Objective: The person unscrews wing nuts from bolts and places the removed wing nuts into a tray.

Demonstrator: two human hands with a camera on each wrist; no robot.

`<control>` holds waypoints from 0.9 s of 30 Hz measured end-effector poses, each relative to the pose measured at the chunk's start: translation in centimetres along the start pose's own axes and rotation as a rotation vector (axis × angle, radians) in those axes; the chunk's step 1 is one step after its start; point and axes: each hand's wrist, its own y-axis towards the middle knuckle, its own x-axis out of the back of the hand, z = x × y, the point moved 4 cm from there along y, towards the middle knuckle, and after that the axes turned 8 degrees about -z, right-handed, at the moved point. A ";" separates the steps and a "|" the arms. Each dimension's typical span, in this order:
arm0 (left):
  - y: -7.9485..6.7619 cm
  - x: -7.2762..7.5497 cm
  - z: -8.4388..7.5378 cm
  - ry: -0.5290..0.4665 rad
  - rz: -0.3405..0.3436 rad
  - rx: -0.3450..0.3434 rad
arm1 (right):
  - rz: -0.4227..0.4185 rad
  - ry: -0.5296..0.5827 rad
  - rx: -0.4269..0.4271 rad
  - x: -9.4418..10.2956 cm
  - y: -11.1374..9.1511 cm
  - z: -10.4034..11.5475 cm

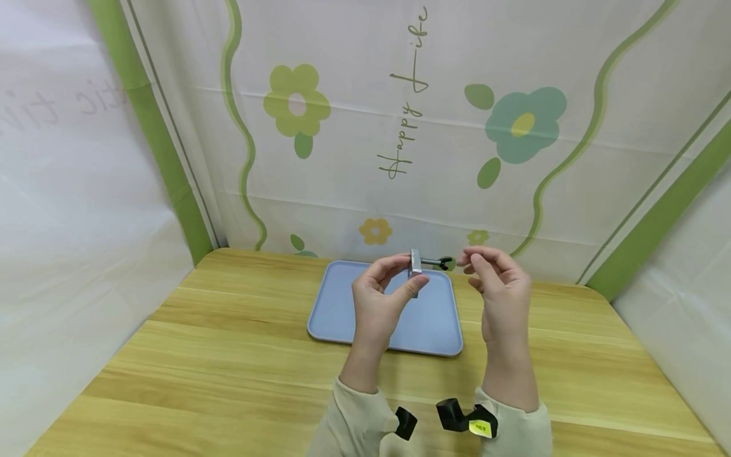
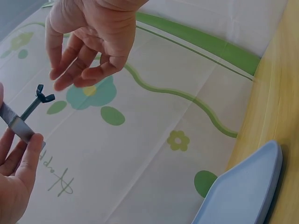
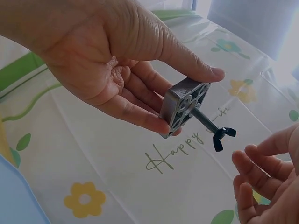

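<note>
My left hand (image 1: 378, 304) grips a small grey metal block (image 3: 172, 110) above the tray, thumb on one edge and fingers on the opposite one. Round recesses show in the block's face in the right wrist view. A threaded bolt (image 3: 206, 120) sticks out of its middle, pointing toward my right hand (image 1: 505, 301). On the bolt's outer end sits a black wing nut (image 3: 224, 137). The right hand is a short way from the wing nut, its fingers loosely bent and holding nothing.
Below the hands a light blue tray (image 1: 337, 311) lies on the wooden table (image 1: 228, 355), toward its far edge. Behind it hangs a white curtain (image 1: 342, 184) printed with flowers and lettering. Black wrist mounts (image 1: 451, 416) are on the sleeves.
</note>
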 end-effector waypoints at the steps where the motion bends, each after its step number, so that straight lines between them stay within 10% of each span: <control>1: 0.0 0.0 0.0 -0.002 0.001 -0.001 | -0.005 -0.005 -0.009 0.1 0.0 0.0; 27: 0.0 -0.1 0.0 -0.001 -0.007 -0.014 | 0.229 -0.132 -0.018 -0.6 -0.2 -0.7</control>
